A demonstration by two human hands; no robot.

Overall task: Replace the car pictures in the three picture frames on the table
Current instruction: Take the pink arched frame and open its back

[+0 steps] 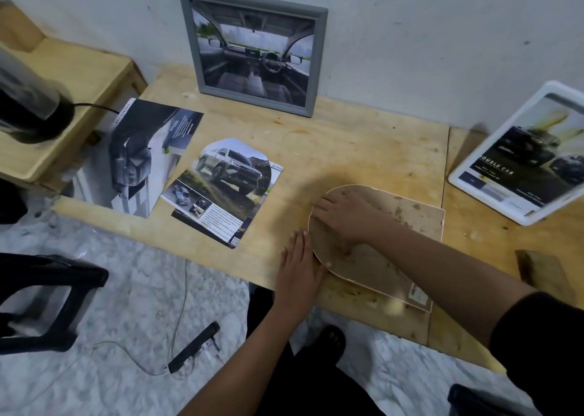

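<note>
The person's hands lie on an arched picture frame (410, 216) that rests face down at the near edge of the wooden desk (347, 150), its brown, stained backing board upward and its rounded end toward the left; the right hand (341, 216) rests flat on that board near the rounded end, fingers straight and spread, gripping nothing; the left hand (300, 267) lies flat on the desk just beside the curve, fingers straight and thumb touching the frame's rim; to the left lies a loose picture of a pale off-road car (227, 188), its top cut to an arch; beyond it lies a dark car brochure (148, 153), partly overhanging the desk's left edge; a grey frame (194, 46) with a picture of a car's interior leans upright against the wall at the back; a white frame (501, 131) with dark cars in it stands tilted at the far right, well apart from the hands.
</note>
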